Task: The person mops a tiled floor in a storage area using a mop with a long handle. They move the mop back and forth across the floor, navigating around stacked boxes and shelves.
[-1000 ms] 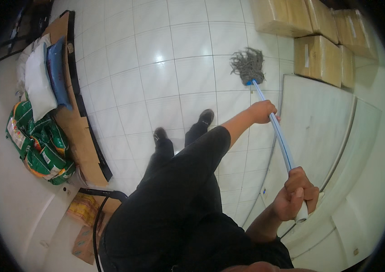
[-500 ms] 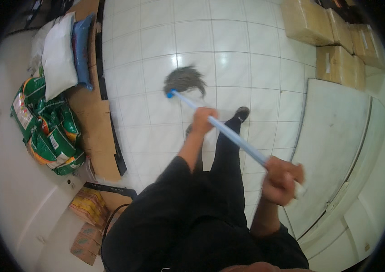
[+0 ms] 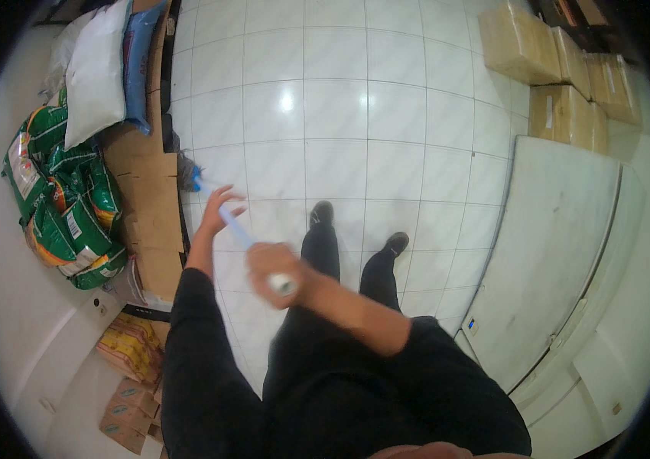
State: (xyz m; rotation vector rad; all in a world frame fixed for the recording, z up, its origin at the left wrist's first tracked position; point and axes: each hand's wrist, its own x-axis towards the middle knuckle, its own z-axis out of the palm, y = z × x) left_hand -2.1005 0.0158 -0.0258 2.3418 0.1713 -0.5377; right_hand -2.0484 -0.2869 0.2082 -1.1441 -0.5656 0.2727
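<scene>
The person is mopping the white tiled floor (image 3: 340, 107), and the stroke in hand is reaching the left side, beside the flat brown cardboard sheets (image 3: 149, 206). The right hand (image 3: 271, 264) is clenching its fingers around the top end of the long light-blue mop handle (image 3: 235, 227), while the left hand (image 3: 216, 210) is resting lower on the shaft with fingers loosely spread, only partly closing round it. The handle's long axis is running diagonally, from the right hand near the body up and leftward to the grey stringy mop head (image 3: 185, 170), which is pointing away toward the cardboard and touching the floor at its edge. Judging from this, the next move is calling for drawing the head back across the tiles without snagging the cardboard or the green sacks (image 3: 65, 199).
</scene>
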